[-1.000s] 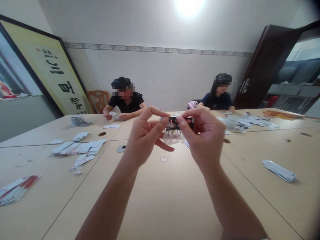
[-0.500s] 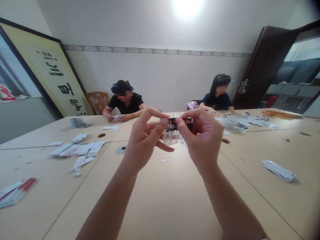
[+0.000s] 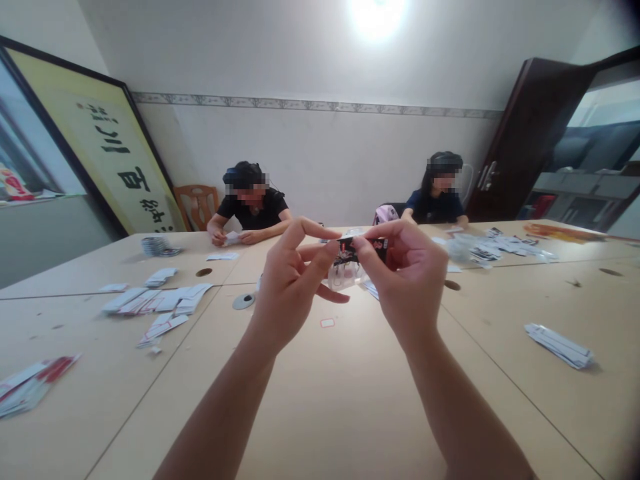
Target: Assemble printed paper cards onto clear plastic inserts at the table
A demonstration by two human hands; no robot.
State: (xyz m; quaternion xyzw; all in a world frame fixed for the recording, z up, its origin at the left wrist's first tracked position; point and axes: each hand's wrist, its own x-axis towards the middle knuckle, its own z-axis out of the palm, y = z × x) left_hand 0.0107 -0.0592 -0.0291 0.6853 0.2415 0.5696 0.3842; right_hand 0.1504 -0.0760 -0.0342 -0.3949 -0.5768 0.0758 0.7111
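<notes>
Between both my hands, above the table, is a small black printed card [image 3: 346, 251] with red and pale marks. My left hand [image 3: 295, 273] pinches its left end between thumb and forefinger, with the lower fingers spread out beneath. At the other end, my right hand [image 3: 407, 267] grips it with the thumb across its front and the remaining fingers curled. Clear plastic [image 3: 345, 277] shows just below and behind the card; I cannot tell whether it is held or stands on the table. A small red-bordered white label [image 3: 327, 323] lies on the table below.
White paper pieces [image 3: 155, 300] lie on the table [image 3: 320, 413] at left, with a stack [image 3: 154, 245] farther back. A white bundle [image 3: 560, 345] is at right. Packets and clear plastic [image 3: 485, 247] are spread at far right. Two people [image 3: 257, 213] sit opposite.
Both hands keep their grip on the card, which tilts very slightly. The view has shifted a little. At far right, the other person's forearm has drawn back from behind my right hand.
</notes>
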